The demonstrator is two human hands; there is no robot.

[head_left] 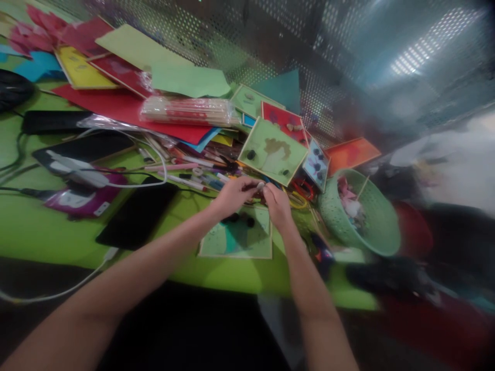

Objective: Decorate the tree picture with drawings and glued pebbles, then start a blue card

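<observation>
My left hand point(235, 196) and my right hand point(277, 203) meet fingertip to fingertip above a light green card point(237, 242) with a teal shape and small dark dots on it. Both hands are pinched on a tiny pale object point(261, 185) between them; it is too small and blurred to name. The card lies flat on the lime green table point(34, 226), just under my hands. Behind my fingers sits a heap of pens and markers point(193, 172).
A green colander point(363, 216) with scraps stands right of my hands. Finished cards point(273, 150) and coloured paper sheets point(127, 103) pile up behind. A black phone point(137, 214), cables and a purple item point(83, 198) lie to the left. The table's front edge is near.
</observation>
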